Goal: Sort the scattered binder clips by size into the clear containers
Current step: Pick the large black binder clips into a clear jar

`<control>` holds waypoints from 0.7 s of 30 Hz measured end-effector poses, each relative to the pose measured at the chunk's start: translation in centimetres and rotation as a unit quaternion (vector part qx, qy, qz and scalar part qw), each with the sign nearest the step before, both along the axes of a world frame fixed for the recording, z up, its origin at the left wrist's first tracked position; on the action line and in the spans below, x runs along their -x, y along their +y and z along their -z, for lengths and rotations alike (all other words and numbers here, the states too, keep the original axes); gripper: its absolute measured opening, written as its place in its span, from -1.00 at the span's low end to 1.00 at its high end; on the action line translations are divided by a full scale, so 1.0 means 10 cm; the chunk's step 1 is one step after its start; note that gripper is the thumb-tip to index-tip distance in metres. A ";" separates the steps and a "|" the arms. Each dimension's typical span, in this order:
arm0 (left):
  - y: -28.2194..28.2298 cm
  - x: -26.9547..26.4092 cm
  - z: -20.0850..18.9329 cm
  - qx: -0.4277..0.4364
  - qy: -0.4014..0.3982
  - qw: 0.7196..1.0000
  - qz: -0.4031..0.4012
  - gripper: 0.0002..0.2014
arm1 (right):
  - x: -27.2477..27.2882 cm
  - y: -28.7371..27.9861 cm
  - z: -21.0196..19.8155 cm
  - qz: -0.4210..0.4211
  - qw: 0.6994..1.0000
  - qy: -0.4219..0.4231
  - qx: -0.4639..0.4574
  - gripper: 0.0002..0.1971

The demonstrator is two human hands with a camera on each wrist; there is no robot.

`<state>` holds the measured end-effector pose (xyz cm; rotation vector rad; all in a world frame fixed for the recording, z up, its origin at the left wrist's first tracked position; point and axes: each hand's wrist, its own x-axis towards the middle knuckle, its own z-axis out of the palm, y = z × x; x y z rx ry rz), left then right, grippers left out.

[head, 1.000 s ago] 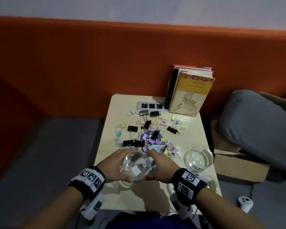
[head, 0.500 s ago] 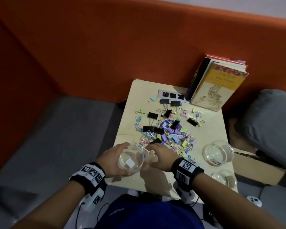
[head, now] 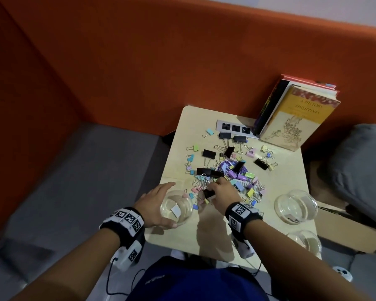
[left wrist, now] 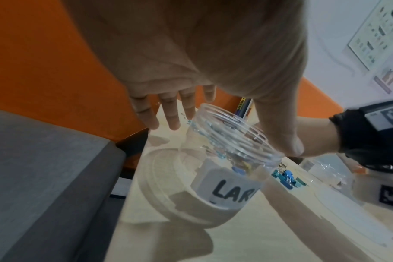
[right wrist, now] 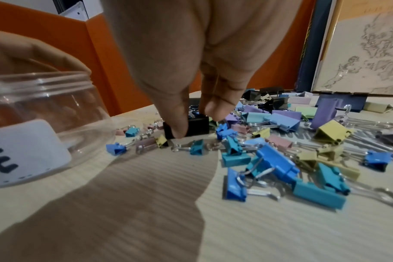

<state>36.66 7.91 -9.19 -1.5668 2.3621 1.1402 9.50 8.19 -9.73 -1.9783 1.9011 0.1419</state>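
A clear jar (head: 178,210) with a white label reading "LAR" (left wrist: 227,191) stands at the table's near-left corner. My left hand (head: 159,203) holds it, fingers behind and thumb at the rim. Just right of it, my right hand (head: 219,192) pinches a large black binder clip (right wrist: 198,126) between thumb and fingers at the near edge of the clip pile (head: 237,174). The clip touches the table (right wrist: 146,195). The pile mixes black and pastel clips of several sizes. Two more clear containers (head: 295,206) (head: 305,242) stand at the near right.
Books (head: 295,118) lean at the table's back right beside a socket strip (head: 234,128). An orange partition rises behind the table. A cardboard box (head: 345,224) and a grey cushion (head: 360,170) lie to the right. Grey seating lies to the left.
The jar, held up by both hands a second ago, now stands at the table's left. My right hand left it, reached to the pile and took hold of a black clip.
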 end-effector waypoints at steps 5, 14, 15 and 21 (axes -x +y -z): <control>-0.02 -0.02 -0.04 -0.012 -0.011 1.000 0.025 0.14 | 0.04 0.00 0.04 0.015 1.000 -0.005 -0.001 -0.58; -0.01 -0.13 -0.11 0.017 -0.035 0.999 -0.006 0.12 | -0.01 -0.06 0.02 0.085 0.996 -0.039 0.005 -0.61; -0.02 -0.13 -0.11 0.009 -0.034 0.999 -0.012 0.12 | -0.03 -0.07 0.03 0.095 0.995 -0.037 0.000 -0.55; -0.03 -0.08 -0.09 -0.008 -0.043 0.999 -0.017 0.12 | -0.12 -0.12 0.02 0.145 0.989 -0.018 -0.031 -0.36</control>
